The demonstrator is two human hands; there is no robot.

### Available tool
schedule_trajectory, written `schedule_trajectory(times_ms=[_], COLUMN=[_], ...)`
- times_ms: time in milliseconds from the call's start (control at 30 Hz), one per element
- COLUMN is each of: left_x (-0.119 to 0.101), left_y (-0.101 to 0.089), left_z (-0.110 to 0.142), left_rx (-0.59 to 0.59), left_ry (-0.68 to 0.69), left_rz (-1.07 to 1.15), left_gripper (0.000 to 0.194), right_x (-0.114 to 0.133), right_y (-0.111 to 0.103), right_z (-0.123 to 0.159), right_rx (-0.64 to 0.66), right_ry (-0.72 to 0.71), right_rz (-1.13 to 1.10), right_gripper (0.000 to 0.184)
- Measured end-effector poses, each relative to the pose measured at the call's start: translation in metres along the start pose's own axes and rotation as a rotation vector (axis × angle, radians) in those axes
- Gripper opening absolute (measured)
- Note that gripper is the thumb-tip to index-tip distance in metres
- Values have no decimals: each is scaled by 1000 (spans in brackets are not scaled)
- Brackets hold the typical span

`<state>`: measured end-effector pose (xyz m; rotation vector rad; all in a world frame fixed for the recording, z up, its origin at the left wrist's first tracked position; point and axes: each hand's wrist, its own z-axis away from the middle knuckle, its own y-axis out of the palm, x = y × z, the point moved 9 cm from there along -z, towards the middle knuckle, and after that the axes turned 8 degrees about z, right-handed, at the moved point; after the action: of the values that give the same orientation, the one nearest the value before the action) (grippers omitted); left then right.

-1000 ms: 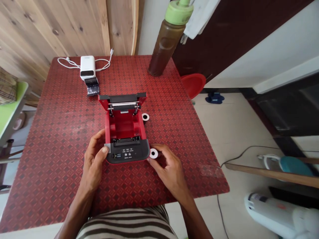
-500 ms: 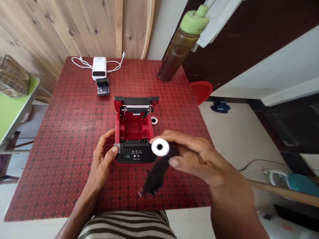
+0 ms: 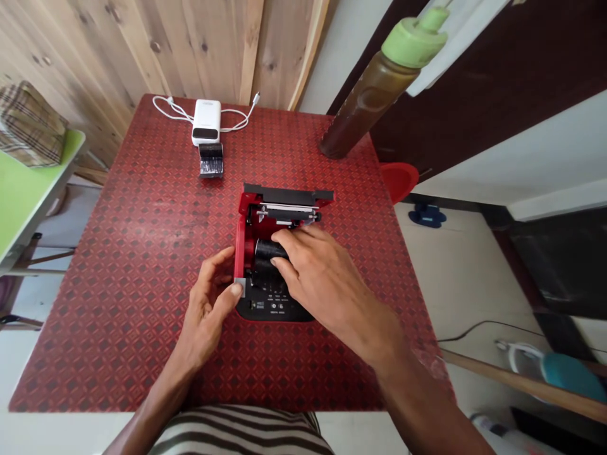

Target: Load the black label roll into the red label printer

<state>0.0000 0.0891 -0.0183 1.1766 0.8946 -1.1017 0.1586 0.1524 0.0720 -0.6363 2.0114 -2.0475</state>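
A small red and black printer (image 3: 282, 309) stands on the table with its lid (image 3: 289, 191) raised. My left hand (image 3: 211, 303) holds its left side, the thumb pressed on a grey patch at the front corner. Inside the printer's red bay lies a black roll (image 3: 268, 249), set crosswise. My right hand (image 3: 327, 278) reaches in from the right and grips the roll between thumb and fingers. The roll's right end is hidden behind that hand. A loose black strip from the roll hangs over the bay's front edge.
At the back left of the patterned red table (image 3: 142, 303) lie a white power bank (image 3: 207, 120) with a white cable and a black strip piece (image 3: 211, 161). A tall brown bottle (image 3: 365, 101) with a green cap stands at the back right. A red stool (image 3: 401, 180) is beyond.
My right hand has moved left and away from me, bringing the black roll from beside the printer into its bay. My left hand keeps its hold. The view has shifted slightly.
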Motion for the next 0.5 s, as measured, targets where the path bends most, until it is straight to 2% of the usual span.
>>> schedule_trajectory(times_ms=[100, 300, 500], left_x=[0, -2, -2], left_y=[0, 1, -1], left_z=[0, 1, 0], left_rx=[-1, -5, -14], left_ry=[0, 7, 7], left_rz=[-4, -16, -33], left_gripper=[58, 57, 58], right_x=[-1, 7, 15], right_y=[2, 3, 4], right_z=[-5, -2, -2], right_rx=[-12, -49, 6], right_ry=[45, 57, 69], right_rz=[40, 88, 132], right_gripper=[16, 29, 28])
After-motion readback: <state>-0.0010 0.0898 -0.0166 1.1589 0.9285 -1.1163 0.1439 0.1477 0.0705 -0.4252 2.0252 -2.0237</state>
